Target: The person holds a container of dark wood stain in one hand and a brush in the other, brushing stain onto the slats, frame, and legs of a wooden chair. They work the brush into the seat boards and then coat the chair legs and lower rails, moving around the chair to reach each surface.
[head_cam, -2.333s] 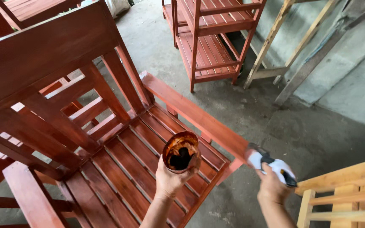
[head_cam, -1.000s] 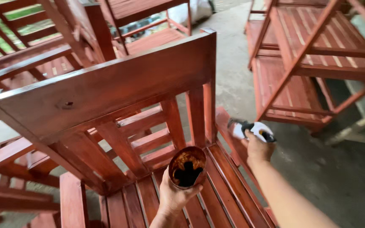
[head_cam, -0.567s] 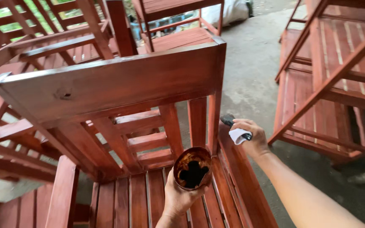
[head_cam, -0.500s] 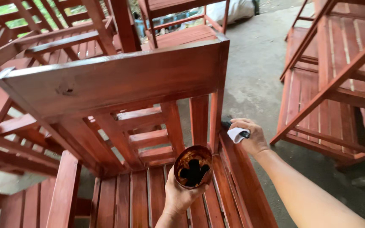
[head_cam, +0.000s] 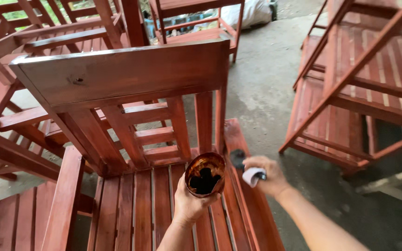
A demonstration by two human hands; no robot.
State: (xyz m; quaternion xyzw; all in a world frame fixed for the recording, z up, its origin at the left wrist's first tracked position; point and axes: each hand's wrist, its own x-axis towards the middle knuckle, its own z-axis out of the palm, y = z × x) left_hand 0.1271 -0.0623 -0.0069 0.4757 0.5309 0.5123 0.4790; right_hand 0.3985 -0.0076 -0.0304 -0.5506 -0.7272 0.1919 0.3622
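My left hand [head_cam: 189, 204] holds a small round cup [head_cam: 205, 174] of dark brown stain above the slatted seat of a red-brown wooden chair [head_cam: 131, 83]. My right hand [head_cam: 262, 174] grips a brush with a dark head [head_cam: 237, 159], its handle wrapped in pale cloth. The brush head rests against the chair's right side rail [head_cam: 238, 153], just right of the cup. The chair's broad top board and back slats stand straight ahead of me.
More stained wooden chairs [head_cam: 359, 79] lie tipped on the concrete floor [head_cam: 266, 79] to the right. Others crowd the left and far side [head_cam: 47, 37]. A pale sack [head_cam: 250, 11] lies at the back. Unstained pale wood [head_cam: 391, 183] shows at the lower right.
My view has swung and closed in on the chair back. My right hand has moved left and down, bringing the brush onto the right side rail. The cup stays in my left hand.
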